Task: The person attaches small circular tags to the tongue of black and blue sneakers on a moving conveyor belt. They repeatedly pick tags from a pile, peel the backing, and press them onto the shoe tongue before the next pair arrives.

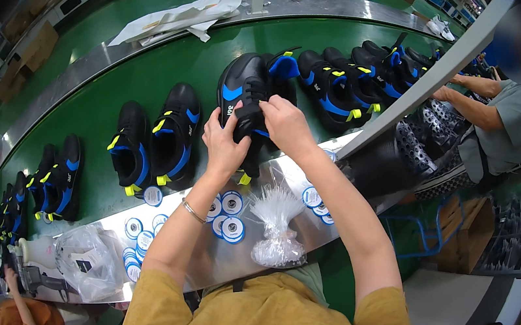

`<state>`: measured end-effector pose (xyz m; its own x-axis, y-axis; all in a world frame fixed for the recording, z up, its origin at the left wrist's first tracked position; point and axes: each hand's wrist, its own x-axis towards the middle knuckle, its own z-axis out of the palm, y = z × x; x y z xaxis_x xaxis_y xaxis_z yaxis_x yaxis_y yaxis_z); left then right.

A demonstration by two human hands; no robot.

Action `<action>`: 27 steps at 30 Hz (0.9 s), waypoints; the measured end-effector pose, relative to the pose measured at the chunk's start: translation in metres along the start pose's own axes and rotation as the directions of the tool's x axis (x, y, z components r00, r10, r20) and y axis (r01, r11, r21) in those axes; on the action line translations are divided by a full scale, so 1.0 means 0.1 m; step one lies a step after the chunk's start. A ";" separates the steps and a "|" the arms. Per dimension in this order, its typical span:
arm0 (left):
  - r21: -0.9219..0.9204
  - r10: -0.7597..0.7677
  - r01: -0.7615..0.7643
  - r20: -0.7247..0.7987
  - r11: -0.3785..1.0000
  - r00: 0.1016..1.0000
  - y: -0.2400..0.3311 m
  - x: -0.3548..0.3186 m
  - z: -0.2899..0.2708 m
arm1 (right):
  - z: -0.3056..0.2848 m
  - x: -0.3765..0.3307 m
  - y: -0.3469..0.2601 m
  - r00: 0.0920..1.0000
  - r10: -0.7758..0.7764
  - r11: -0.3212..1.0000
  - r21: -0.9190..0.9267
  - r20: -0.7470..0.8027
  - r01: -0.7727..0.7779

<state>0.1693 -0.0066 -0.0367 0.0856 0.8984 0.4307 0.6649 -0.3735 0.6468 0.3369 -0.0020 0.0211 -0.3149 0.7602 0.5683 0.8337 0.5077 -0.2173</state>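
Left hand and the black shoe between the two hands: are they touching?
Touching. The head view shows the left hand with fingers laid on the black shoe beside its tongue.

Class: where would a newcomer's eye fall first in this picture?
Probably on the left hand and right hand at a black shoe, near the centre. Next, matching shoes along the curving green surface. Nearer the wearer, round discs and clear strands on the metal ledge.
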 end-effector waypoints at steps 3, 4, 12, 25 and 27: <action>-0.067 -0.018 0.015 -0.033 0.998 0.999 0.00 -0.02 -0.02 | 0.01 0.01 -0.10 0.995 -0.091 0.993 -0.075 0.038 0.093; -0.113 -0.027 0.020 -0.055 0.993 0.998 -0.02 -0.03 -0.02 | 0.01 0.01 -0.11 0.993 -0.101 0.990 -0.094 0.056 0.106; -0.150 0.019 -0.032 -0.086 0.988 0.996 -0.07 -0.06 -0.03 | 0.01 0.04 -0.04 0.963 -0.235 0.960 -0.124 0.130 0.251; -0.008 0.086 -0.088 -0.105 0.996 0.991 -0.20 -0.11 0.03 | 0.06 0.01 -0.06 0.964 -0.245 0.965 -0.067 0.103 0.252; -0.046 0.033 -0.037 -0.088 0.998 0.996 -0.26 -0.04 -0.06 | -0.05 -0.01 -0.08 0.976 -0.187 0.977 -0.081 0.113 0.196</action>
<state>0.1474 -0.0021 -0.0513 0.0417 0.8617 0.5057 0.6266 -0.4168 0.6585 0.3327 -0.0083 0.0260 -0.5142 0.6928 0.5056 0.7894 0.6128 -0.0368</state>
